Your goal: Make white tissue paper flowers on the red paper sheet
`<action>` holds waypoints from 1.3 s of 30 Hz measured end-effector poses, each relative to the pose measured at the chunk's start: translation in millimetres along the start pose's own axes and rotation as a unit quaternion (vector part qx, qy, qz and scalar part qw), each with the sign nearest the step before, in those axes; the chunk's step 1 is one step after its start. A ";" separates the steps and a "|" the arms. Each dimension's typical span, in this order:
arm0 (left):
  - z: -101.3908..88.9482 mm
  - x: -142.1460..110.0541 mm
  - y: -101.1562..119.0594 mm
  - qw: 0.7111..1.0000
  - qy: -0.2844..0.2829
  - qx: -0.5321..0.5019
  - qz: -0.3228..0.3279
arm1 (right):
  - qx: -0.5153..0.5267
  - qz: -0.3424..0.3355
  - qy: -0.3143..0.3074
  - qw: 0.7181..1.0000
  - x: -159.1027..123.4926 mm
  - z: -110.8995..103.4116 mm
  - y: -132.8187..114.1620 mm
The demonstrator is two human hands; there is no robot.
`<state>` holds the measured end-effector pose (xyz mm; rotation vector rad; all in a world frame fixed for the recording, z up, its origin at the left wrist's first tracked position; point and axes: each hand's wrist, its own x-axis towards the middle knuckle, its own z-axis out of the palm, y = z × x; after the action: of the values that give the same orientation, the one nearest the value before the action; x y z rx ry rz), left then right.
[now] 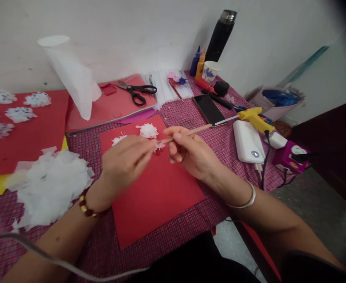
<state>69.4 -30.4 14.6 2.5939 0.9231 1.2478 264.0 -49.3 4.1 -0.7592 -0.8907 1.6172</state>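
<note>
My right hand [190, 151] pinches a thin, light wooden stick [199, 129] between thumb and fingers, its far end pointing right. At the stick's other end, my left hand [128, 159] is closed with its fingertips together; what they hold is hidden. Under both hands lies a red sheet [158, 196]. A white ruffled paper flower [148, 131] rests on its upper part. Another white paper piece [118, 140] shows partly behind my left hand, and a third whitish one [159, 146] sits between my hands.
A heap of white paper pieces [52, 184] lies left. Scissors [137, 92] rest on a red pad [102, 114] by a white paper cone [69, 74]. Rightward are a phone [208, 109], yellow glue gun [257, 120], white power bank [249, 142] and purple socket block [292, 156]. A cable [52, 259] crosses the front.
</note>
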 end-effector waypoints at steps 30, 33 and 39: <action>40.0 26.0 -48.4 0.953 -0.300 -0.038 -0.019 | -0.234 -0.082 0.100 0.964 35.6 -47.3 9.8; 50.6 26.8 -50.2 0.947 -0.319 -0.022 -0.032 | -0.286 -0.082 0.079 0.951 34.7 -47.5 9.9; 54.0 33.2 -52.3 0.934 -0.321 -0.043 -0.149 | -0.344 -0.092 0.056 0.933 33.0 -45.6 10.7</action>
<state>100.5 38.8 -17.0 2.4060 1.0212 0.3114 290.1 -10.9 -29.5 -1.1928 -1.4228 1.0701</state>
